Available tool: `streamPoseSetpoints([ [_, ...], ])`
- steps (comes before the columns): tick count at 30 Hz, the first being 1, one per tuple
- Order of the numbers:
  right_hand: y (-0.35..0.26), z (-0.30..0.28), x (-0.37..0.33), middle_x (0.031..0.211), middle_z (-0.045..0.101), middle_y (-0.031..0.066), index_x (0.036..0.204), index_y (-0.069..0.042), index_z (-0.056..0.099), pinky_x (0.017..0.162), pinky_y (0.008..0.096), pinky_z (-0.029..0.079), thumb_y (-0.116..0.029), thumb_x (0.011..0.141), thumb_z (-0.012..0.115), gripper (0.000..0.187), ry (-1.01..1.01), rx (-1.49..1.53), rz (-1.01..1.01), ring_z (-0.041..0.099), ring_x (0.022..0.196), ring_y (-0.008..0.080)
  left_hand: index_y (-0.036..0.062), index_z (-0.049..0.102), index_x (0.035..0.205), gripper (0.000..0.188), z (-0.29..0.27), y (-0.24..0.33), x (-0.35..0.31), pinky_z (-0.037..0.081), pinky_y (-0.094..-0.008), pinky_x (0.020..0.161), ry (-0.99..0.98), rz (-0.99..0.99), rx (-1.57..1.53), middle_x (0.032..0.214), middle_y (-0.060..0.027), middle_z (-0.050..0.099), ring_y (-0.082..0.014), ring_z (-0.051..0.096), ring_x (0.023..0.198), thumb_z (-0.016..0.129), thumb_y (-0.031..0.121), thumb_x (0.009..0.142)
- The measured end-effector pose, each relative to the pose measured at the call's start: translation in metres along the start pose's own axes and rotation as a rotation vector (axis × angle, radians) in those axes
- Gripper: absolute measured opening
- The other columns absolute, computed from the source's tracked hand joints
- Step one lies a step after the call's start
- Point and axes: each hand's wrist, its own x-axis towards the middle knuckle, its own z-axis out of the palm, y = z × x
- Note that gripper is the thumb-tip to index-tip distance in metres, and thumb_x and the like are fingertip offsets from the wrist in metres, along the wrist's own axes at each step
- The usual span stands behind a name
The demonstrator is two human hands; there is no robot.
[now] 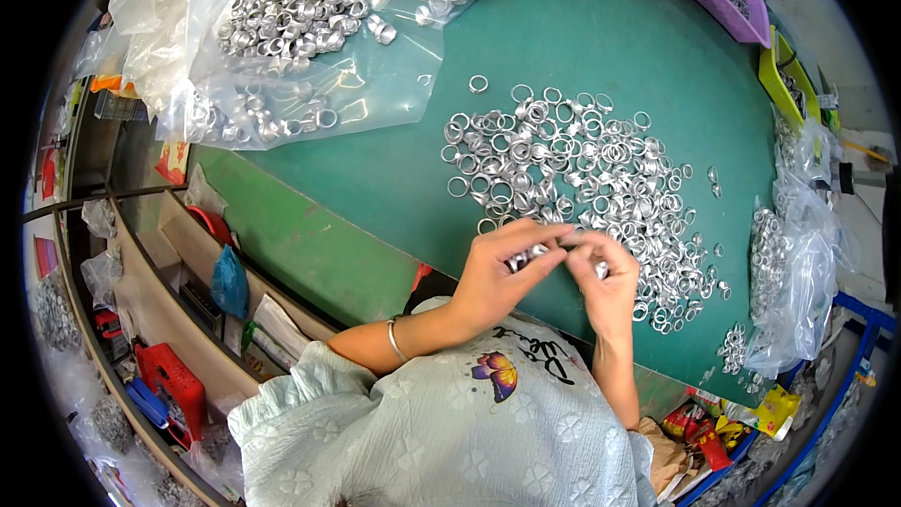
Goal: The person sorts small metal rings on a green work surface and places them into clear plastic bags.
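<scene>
My left hand [502, 272] is curled around several silver metal rings [527, 256] near the front edge of the green table. Close against it, my right hand [608, 284] is closed, with a silver ring [601, 269] showing between its fingers. The fingertips of both hands meet, slightly blurred; what exactly they pinch there is hidden. Just beyond the hands spreads a large loose pile of silver rings [563, 145], reaching along the right side of my right hand. One single ring [479, 84] lies apart at the far side of the pile.
A clear plastic bag [375, 94] of rings lies at the far left of the green table [357, 188]. Purple [751, 23] and lime green bins [771, 75] stand at the far right. Another bag of rings [770, 253] lines the right edge. Shelving with a red basket [174, 380] stands left.
</scene>
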Motion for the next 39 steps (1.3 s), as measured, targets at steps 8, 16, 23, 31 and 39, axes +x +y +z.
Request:
streamPoseSetpoints([
  [8, -0.004, 0.021, 0.049, 0.059, 0.059, 0.0135, 0.079, -0.005, 0.063, 0.048, 0.0377, 0.042, -0.019, 0.082, 0.06, 0.015, 0.127, -1.03, -0.102, 0.058, 0.052, 0.0292, -0.0027, 0.064, 0.087, 0.015, -0.015, -0.02, -0.007, 0.034, -0.0195, 0.046, -0.151, -0.292, -0.541, 0.07, -0.0038, 0.054, -0.007, 0.044, 0.053, 0.053, 0.005, 0.081],
  [16, -0.003, 0.012, 0.054, 0.06, 0.06, 0.0142, 0.073, -0.005, 0.063, 0.053, 0.0407, 0.045, -0.023, 0.08, 0.061, 0.02, 0.138, -0.952, 0.011, 0.059, 0.057, 0.0325, -0.0028, 0.064, 0.09, 0.022, -0.016, -0.027, -0.006, 0.034, -0.0182, 0.042, -0.15, -0.483, -0.474, 0.071, -0.003, 0.057, -0.0046, 0.046, 0.052, 0.055, 0.017, 0.088],
  [23, -0.001, 0.018, 0.065, 0.061, 0.061, 0.0148, 0.073, -0.004, 0.063, 0.054, 0.0411, 0.046, -0.024, 0.078, 0.063, 0.02, 0.078, -1.091, 0.01, 0.06, 0.059, 0.0337, 0.0008, 0.06, 0.104, 0.02, -0.005, -0.017, -0.005, 0.034, -0.017, 0.043, -0.083, -0.313, -0.369, 0.076, -0.0016, 0.057, -0.0024, 0.042, 0.05, 0.053, 0.012, 0.088],
  [31, -0.005, -0.006, 0.036, 0.056, 0.043, -0.0053, 0.08, -0.002, 0.057, 0.038, 0.019, 0.022, -0.014, 0.088, 0.054, 0.016, 0.081, 0.111, 0.348, 0.031, 0.041, 0.0028, 0.0051, 0.052, 0.119, 0.037, -0.003, -0.018, -0.003, 0.033, -0.0156, 0.047, 0.031, -0.177, -0.246, 0.091, -0.0001, 0.056, -0.0002, 0.042, 0.058, 0.06, 0.005, 0.082],
  [39, -0.012, -0.003, 0.015, 0.053, 0.034, -0.0058, 0.086, -0.004, 0.053, 0.036, 0.0173, 0.019, -0.019, 0.093, 0.047, 0.018, -0.1, 0.621, 0.562, 0.028, 0.039, 0.0028, 0.0052, 0.062, 0.106, 0.034, 0.001, -0.009, 0.011, 0.037, -0.0185, 0.059, 0.02, 0.14, 0.034, 0.092, -0.0027, 0.056, -0.0048, 0.043, 0.063, 0.067, 0.002, 0.072],
])
